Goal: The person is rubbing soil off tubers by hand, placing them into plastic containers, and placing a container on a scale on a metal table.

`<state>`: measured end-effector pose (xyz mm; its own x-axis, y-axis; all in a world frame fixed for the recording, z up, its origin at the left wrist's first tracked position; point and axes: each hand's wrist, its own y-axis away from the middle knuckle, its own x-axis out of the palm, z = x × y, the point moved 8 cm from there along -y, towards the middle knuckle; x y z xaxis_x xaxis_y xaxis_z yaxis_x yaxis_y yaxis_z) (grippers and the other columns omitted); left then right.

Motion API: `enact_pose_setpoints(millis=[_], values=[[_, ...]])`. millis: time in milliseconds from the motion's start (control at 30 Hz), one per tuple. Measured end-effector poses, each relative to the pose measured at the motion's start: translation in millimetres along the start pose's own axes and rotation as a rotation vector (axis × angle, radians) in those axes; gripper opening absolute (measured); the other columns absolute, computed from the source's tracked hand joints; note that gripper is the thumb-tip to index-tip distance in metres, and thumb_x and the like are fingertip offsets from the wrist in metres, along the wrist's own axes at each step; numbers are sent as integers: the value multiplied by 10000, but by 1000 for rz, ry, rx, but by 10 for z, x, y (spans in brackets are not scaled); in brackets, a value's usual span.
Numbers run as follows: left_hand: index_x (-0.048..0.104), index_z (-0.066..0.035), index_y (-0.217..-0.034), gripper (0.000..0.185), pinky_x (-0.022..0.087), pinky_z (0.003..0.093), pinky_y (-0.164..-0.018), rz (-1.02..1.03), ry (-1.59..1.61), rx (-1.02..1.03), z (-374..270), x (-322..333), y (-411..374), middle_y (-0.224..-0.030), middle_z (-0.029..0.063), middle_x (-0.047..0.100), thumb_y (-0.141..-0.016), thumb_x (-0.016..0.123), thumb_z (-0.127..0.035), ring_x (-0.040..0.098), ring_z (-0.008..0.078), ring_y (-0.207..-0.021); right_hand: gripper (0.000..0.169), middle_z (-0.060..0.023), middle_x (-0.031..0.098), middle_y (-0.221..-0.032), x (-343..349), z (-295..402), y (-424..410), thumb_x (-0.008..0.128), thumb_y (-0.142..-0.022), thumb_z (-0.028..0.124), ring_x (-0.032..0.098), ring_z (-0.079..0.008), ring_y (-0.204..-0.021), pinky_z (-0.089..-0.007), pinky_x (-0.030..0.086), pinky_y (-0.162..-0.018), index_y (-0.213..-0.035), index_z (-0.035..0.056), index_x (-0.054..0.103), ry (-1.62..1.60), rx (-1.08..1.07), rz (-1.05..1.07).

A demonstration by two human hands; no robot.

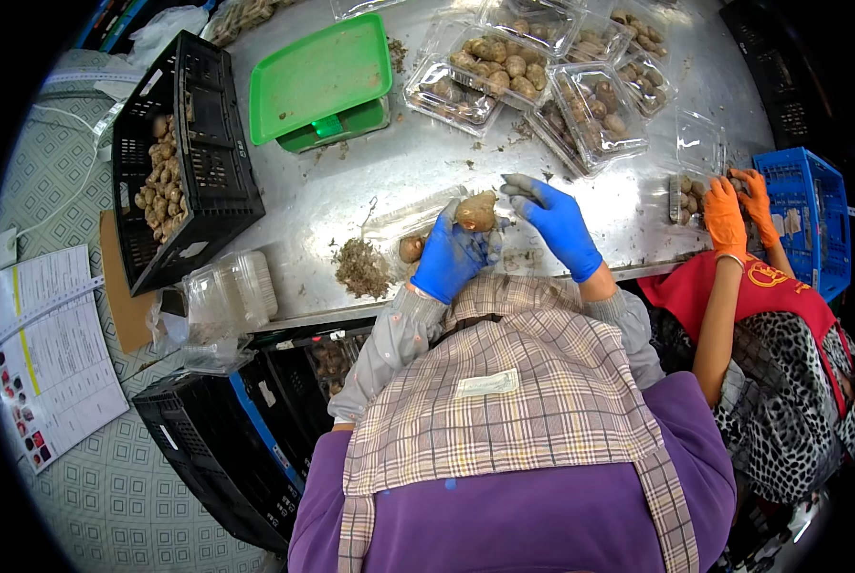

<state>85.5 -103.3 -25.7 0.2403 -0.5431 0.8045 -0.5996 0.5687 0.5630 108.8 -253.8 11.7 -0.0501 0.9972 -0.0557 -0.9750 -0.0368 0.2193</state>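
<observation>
My left hand [450, 247], in a blue glove, holds a brown taro-like tuber [476, 211] up on its fingers and palm. My right hand [556, 228], gloved the same way, is just to the right of that tuber, with its fingers extended and nothing in it. Partly hidden behind my left hand is a clear plastic clamshell box [402, 218]. Another tuber [411, 248] shows beside my left wrist, at or in this box. A heap of root fibres and peelings [361, 268] lies on the metal table [305, 208] to the left.
A scale with a green tray [320, 79] stands at the back. Filled clamshell boxes [599, 114] are piled behind my hands. Left are a black crate of tubers [212, 165] and stacked empty boxes [230, 290]. At right, a co-worker's orange-gloved hands [728, 215] work near a blue crate [817, 222].
</observation>
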Motion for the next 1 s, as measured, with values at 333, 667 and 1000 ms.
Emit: enact_pose_setpoints(millis=[333, 667, 1000], values=[[539, -58, -1314, 563, 532, 373, -702, 148, -70, 4, -75, -394, 25, -1049, 102, 661, -1030, 398, -523, 645, 239, -767, 368, -104, 731, -1085, 459, -10, -47, 675, -922, 161, 664, -129, -940, -272, 532, -851, -1242, -19, 664, -9, 73, 132], [617, -25, -1301, 407, 514, 305, -845, -225, -512, 387, -1021, -638, 150, -1221, 76, 666, -1030, 493, -303, 652, 162, -956, 300, -79, 754, -937, 777, -377, -541, 681, -900, 184, 690, -126, -825, -265, 540, -770, -1169, 57, 721, 143, 35, 162], [519, -10, -1383, 424, 495, 333, -962, -354, -417, 430, -1267, -1329, -32, -1233, 115, 642, -1011, 507, -212, 637, 236, -1094, 206, -111, 716, -831, 1280, -423, -161, 718, -766, 312, 697, -289, -788, -432, 489, -773, -866, 132, 708, 1154, -289, 327]])
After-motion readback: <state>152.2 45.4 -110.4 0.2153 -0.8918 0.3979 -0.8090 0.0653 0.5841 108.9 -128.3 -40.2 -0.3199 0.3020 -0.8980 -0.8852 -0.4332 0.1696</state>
